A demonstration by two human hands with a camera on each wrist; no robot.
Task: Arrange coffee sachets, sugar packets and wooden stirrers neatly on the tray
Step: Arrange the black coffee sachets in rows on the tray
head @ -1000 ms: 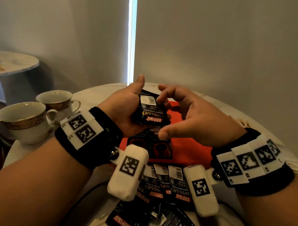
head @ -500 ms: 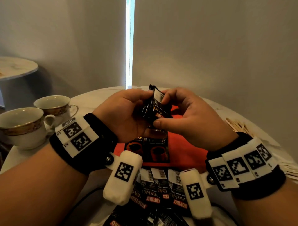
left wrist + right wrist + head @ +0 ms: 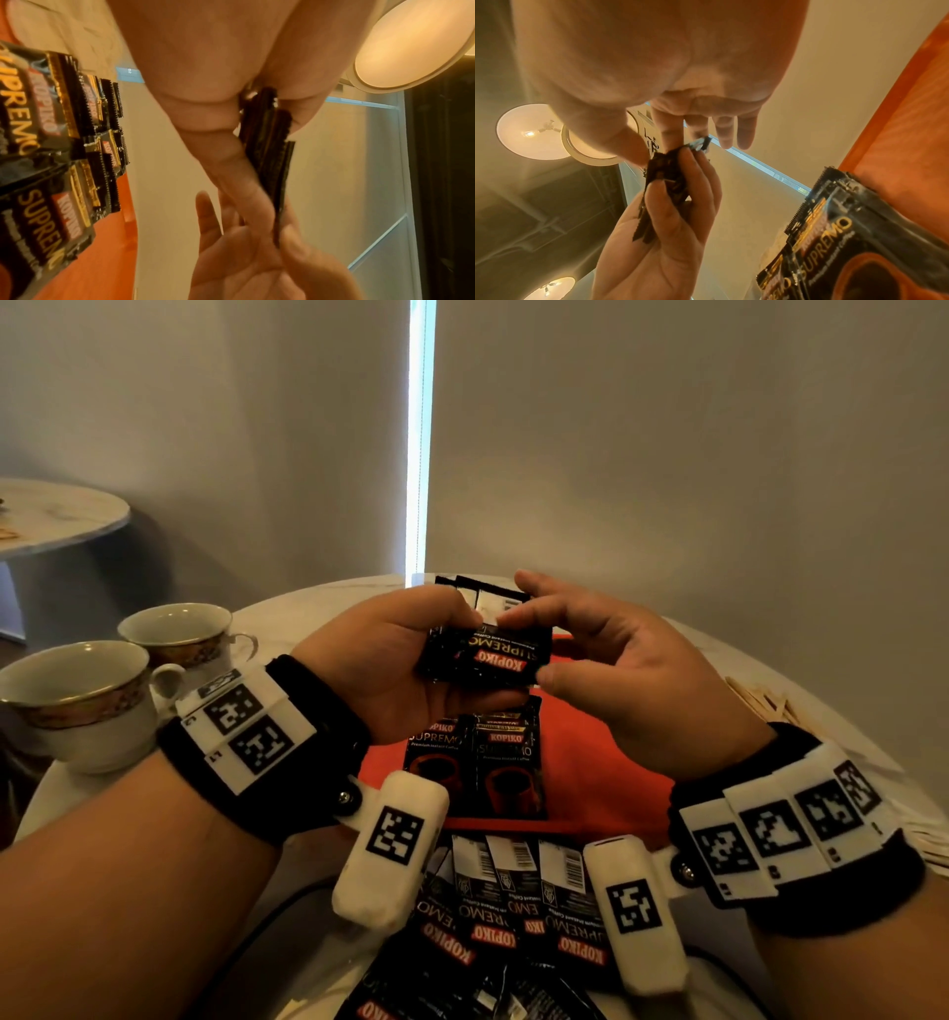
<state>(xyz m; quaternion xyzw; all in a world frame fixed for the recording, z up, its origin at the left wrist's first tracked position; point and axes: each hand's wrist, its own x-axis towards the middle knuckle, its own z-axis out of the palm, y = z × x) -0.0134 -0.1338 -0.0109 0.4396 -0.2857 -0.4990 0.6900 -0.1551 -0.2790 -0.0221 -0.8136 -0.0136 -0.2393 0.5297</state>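
My left hand (image 3: 452,654) grips a small stack of black coffee sachets (image 3: 488,649) above the red tray (image 3: 611,762). My right hand (image 3: 529,644) pinches the stack's right side, index finger on top and thumb at its near edge. In the left wrist view the stack (image 3: 267,146) shows edge-on between my left thumb and fingers. The right wrist view has my right fingertips (image 3: 670,138) on the held sachets (image 3: 664,182). Two sachets (image 3: 477,762) lie side by side on the tray. Several more sachets (image 3: 513,911) lie on the table in front of it. Wooden stirrers (image 3: 765,706) lie at the right.
Two white cups with gold bands (image 3: 77,701) (image 3: 179,634) stand at the table's left edge. A second round table (image 3: 51,516) is behind them at the far left. A wall and a blind close off the back.
The held stack has turned from edge-up to lying flat with its label facing me. My right hand has shifted from the stack's top to its right side.
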